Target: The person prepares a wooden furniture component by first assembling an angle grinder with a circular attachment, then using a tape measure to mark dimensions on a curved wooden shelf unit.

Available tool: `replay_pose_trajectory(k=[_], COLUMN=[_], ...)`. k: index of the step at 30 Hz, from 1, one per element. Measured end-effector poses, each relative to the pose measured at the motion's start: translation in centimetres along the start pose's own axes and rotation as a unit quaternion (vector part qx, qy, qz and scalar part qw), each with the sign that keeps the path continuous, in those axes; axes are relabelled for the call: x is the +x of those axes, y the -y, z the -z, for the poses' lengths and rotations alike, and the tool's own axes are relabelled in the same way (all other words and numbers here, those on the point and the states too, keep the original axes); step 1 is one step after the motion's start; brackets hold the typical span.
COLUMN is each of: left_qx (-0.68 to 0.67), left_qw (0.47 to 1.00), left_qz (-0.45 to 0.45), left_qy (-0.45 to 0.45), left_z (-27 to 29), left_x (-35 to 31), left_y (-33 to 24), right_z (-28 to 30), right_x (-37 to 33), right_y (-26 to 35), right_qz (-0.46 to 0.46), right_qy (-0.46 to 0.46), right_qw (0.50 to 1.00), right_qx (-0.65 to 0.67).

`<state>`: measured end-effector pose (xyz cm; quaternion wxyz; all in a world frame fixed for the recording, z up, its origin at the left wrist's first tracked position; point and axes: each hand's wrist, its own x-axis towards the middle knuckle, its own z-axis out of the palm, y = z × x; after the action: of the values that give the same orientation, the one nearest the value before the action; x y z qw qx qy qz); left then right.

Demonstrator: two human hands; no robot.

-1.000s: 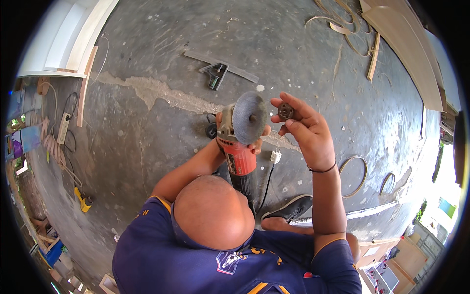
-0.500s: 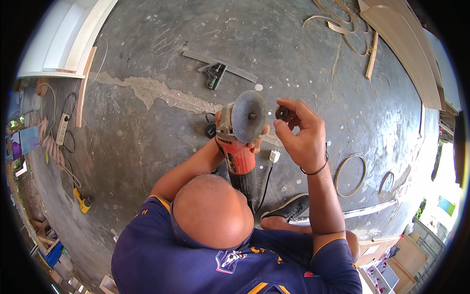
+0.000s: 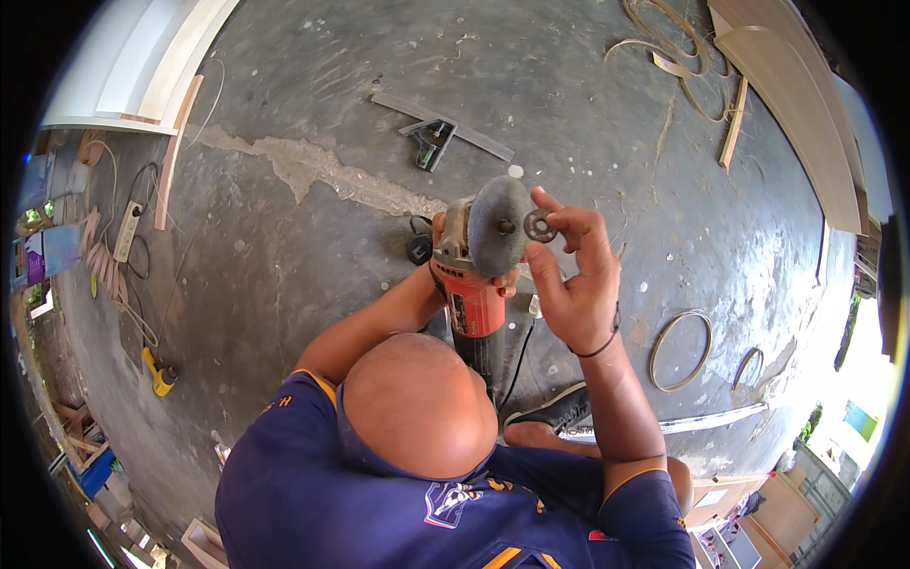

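Note:
My left hand (image 3: 509,282) is wrapped round an angle grinder (image 3: 476,308) with a red body and a grey metal head. Most of that hand is behind the tool; only some fingers show at its sides. A grey abrasive disc (image 3: 493,237) sits on the head, with the spindle's end poking through its centre. My right hand (image 3: 580,284) pinches a small dark round flange nut (image 3: 532,228) between thumb and fingers. The nut is just right of the spindle, its hole showing, and appears apart from it.
A combination square (image 3: 464,137) lies on the concrete floor ahead. Beside the grinder are a black cord (image 3: 517,365) and its white plug (image 3: 536,306). A yellow tool (image 3: 160,373) and a power strip (image 3: 128,232) lie left. Coiled edging strips (image 3: 681,349) and wooden boards lie right.
My right hand has moved left with the flange nut, close to the spindle, and the nut's round face now shows. The grinder's disc has turned slightly.

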<state>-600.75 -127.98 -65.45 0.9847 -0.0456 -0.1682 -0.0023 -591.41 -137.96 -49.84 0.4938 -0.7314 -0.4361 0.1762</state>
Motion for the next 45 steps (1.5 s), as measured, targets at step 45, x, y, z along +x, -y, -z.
replay_pose_trajectory(k=[45], left_qx=[0.021], left_qw=[0.998], left_qz=[-0.023], left_qy=[-0.049], left_z=[-0.9], left_x=[-0.2], left_y=[0.7], right_z=[0.7], right_x=[1.0], right_y=[0.6], right_qz=[-0.020], right_qy=[0.080], right_qw=[0.988], right_qx=[-0.128])
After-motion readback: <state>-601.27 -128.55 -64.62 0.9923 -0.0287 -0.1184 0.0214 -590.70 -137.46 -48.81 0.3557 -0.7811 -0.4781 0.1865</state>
